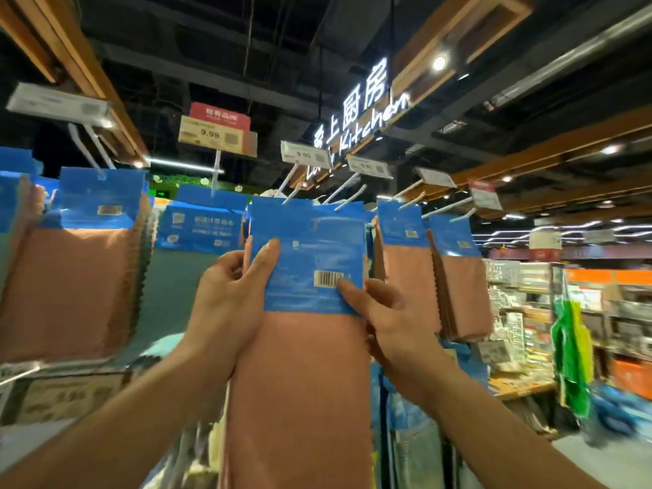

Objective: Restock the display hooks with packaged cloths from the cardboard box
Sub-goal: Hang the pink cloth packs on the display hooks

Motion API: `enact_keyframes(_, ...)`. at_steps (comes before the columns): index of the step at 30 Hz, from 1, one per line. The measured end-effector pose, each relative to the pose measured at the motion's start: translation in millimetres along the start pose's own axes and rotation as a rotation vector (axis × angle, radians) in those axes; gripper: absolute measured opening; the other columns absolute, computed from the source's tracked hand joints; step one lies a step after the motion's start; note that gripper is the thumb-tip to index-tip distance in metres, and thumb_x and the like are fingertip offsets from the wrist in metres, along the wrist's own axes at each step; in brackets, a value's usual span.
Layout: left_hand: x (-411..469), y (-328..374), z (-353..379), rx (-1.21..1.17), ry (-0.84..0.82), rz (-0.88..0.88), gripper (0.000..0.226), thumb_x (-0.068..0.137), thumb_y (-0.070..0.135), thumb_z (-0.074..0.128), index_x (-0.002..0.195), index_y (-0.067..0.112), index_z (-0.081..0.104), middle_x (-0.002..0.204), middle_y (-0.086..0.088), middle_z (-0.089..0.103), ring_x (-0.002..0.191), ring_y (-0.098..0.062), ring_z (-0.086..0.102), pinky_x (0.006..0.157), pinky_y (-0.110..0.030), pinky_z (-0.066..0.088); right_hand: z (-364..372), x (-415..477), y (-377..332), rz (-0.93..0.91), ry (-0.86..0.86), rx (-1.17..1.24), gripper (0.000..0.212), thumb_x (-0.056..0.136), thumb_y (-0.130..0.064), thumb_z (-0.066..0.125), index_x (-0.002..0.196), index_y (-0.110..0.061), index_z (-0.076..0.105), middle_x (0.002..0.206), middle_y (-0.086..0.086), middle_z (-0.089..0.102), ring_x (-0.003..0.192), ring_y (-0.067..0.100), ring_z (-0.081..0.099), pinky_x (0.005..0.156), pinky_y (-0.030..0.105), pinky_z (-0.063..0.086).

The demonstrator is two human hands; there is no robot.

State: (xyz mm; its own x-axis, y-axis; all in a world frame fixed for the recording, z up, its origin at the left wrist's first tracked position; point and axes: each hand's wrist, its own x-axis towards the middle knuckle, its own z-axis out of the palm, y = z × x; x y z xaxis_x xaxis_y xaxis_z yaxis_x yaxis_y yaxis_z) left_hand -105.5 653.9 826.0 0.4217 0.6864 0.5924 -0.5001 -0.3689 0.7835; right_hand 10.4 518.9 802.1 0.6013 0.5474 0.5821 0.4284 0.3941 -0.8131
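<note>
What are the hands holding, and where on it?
A pink packaged cloth: left hand pinches the blue card's left edge, right hand its lower right corner.

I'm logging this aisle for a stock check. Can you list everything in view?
held cloth pack: one, pink with blue card, centre, near the hooks
hanging cloth packs: several, pink with blue cards, left and right
teal cloth pack: one, teal, left of centre
display hooks: several, white, above the packs
price tags: several, mostly white, at hook ends
lit sign: one, white, overhead
green bags: few, green, far right
left hand: one, gripping held cloth pack's left edge
right hand: one, pinching its lower right corner
</note>
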Motion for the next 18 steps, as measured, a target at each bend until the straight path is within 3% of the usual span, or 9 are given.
enact_keyframes(2,6,-5,20,-0.048,-0.048,-0.078,0.031,0.09,0.047,0.067,0.087,0.017,0.076,0.086,-0.002,0.078,0.084,-0.024,0.075,0.081,-0.045,0.061,-13,6,-1,0.04,0.123,0.001,0.042,0.082,-0.045,0.074,0.11,-0.015,0.071,0.106,0.008,0.075,0.092,0.026,0.074,0.08,0.045,0.061)
enact_keyframes(3,9,-8,28,-0.091,-0.091,-0.125,0.026,0.09,0.043,0.068,0.084,0.019,0.077,0.086,-0.001,0.079,0.084,-0.024,0.076,0.082,-0.046,0.061,-19,9,-4,0.055,0.173,-0.011,0.047,0.082,-0.047,0.074,0.112,-0.012,0.069,0.104,0.007,0.075,0.09,0.021,0.074,0.078,0.04,0.062)
enact_keyframes(5,17,-15,45,-0.191,-0.184,-0.197,0.015,0.09,0.031,0.07,0.088,0.019,0.079,0.088,-0.004,0.079,0.082,-0.027,0.075,0.08,-0.043,0.061,-32,16,-14,0.035,0.234,-0.054,0.032,0.089,-0.038,0.07,0.098,-0.008,0.071,0.079,-0.002,0.076,0.067,0.003,0.071,0.058,0.019,0.056)
enact_keyframes(7,25,-22,59,-0.196,-0.21,-0.218,0.016,0.089,0.027,0.072,0.091,0.013,0.077,0.08,-0.004,0.078,0.065,-0.021,0.072,0.062,-0.032,0.058,-46,25,-25,-0.035,0.299,-0.129,0.024,0.094,-0.024,0.065,0.075,-0.01,0.067,0.05,-0.014,0.066,0.047,-0.008,0.06,0.045,0.006,0.042)
enact_keyframes(9,37,-28,69,-0.171,-0.173,-0.229,0.021,0.088,0.033,0.074,0.089,0.013,0.077,0.074,-0.001,0.077,0.056,-0.015,0.067,0.048,-0.023,0.051,-54,41,-35,-0.077,0.354,-0.194,0.025,0.095,-0.02,0.065,0.073,-0.008,0.068,0.049,-0.013,0.063,0.045,-0.011,0.057,0.043,0.003,0.038)
enact_keyframes(10,44,-29,74,-0.162,-0.168,-0.234,0.024,0.087,0.037,0.074,0.09,0.013,0.077,0.077,-0.002,0.077,0.059,-0.015,0.067,0.047,-0.022,0.05,-58,53,-36,-0.069,0.368,-0.205,0.026,0.094,-0.024,0.067,0.077,-0.004,0.069,0.059,-0.006,0.068,0.052,-0.007,0.062,0.049,0.005,0.045)
enact_keyframes(12,63,-31,82,-0.146,-0.171,-0.222,0.034,0.086,0.045,0.074,0.094,0.012,0.077,0.085,-0.008,0.077,0.068,-0.02,0.067,0.054,-0.025,0.05,-62,80,-36,-0.005,0.405,-0.201,0.036,0.09,-0.036,0.071,0.09,0.0,0.072,0.08,0.01,0.073,0.074,0.015,0.071,0.073,0.027,0.059)
enact_keyframes(15,89,-31,94,-0.097,-0.128,-0.2,0.051,0.08,0.057,0.075,0.091,0.008,0.076,0.085,-0.017,0.072,0.067,-0.023,0.061,0.06,-0.033,0.048,-67,114,-35,0.03,0.455,-0.255,0.036,0.086,-0.044,0.072,0.074,-0.011,0.064,0.08,0.004,0.067,0.078,0.019,0.065,0.08,0.036,0.054)
enact_keyframes(18,109,-28,103,-0.013,-0.073,-0.155,0.057,0.079,0.064,0.072,0.077,0.007,0.068,0.07,-0.009,0.058,0.061,-0.022,0.052,0.058,-0.034,0.043,-71,138,-31,0.044,0.498,-0.287,0.04,0.084,-0.052,0.071,0.073,-0.014,0.064,0.087,0.006,0.068,0.09,0.025,0.066,0.091,0.044,0.052)
